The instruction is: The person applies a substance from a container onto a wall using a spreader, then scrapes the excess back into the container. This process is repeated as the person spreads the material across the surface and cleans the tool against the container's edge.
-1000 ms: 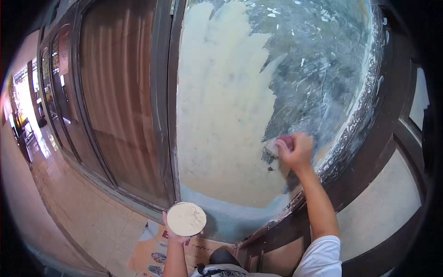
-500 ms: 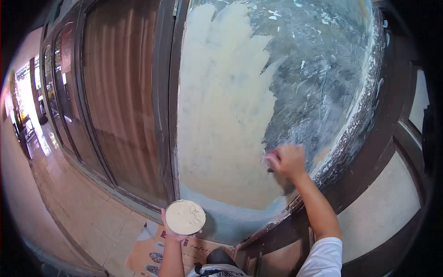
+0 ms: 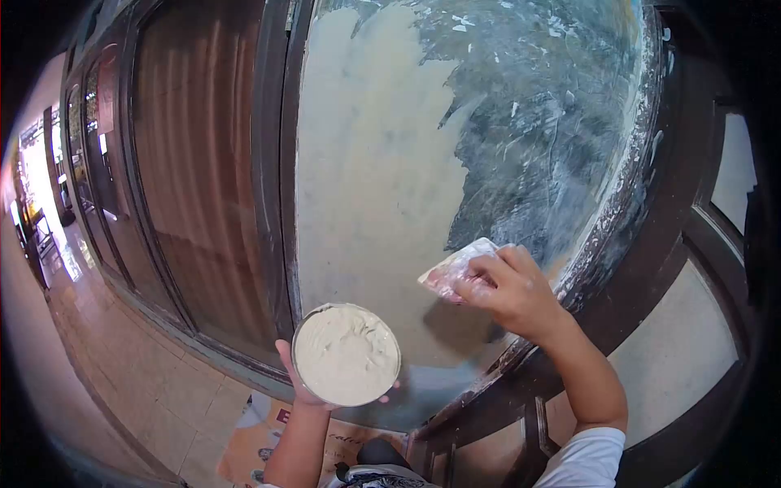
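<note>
My left hand [image 3: 303, 381] supports a round tub [image 3: 358, 403] of cream-coloured putty [image 3: 346, 354] from below, its fingers wrapped around the side. The putty's top surface is uneven, with ridges near the middle. In my right hand [image 3: 514, 294] is a flat putty spreader [image 3: 455, 271], reddish and smeared with white, gripped between thumb and fingers. It is tilted in front of the wall panel [image 3: 374, 163], and a shadow falls below it. Smooth cream putty covers the panel's left part; the right part [image 3: 537, 154] is patchy grey-blue with white streaks.
A dark-framed glass window [image 3: 195, 163] with a brown curtain behind it stands to the left. Dark wooden panelling [image 3: 683, 211] curves along the right. Below, a printed orange sheet [image 3: 338, 447] lies on the tiled floor [image 3: 154, 398].
My right hand has drawn the spreader back from the wall, towards me, turning its face into view. The putty tub has risen closer to the camera.
</note>
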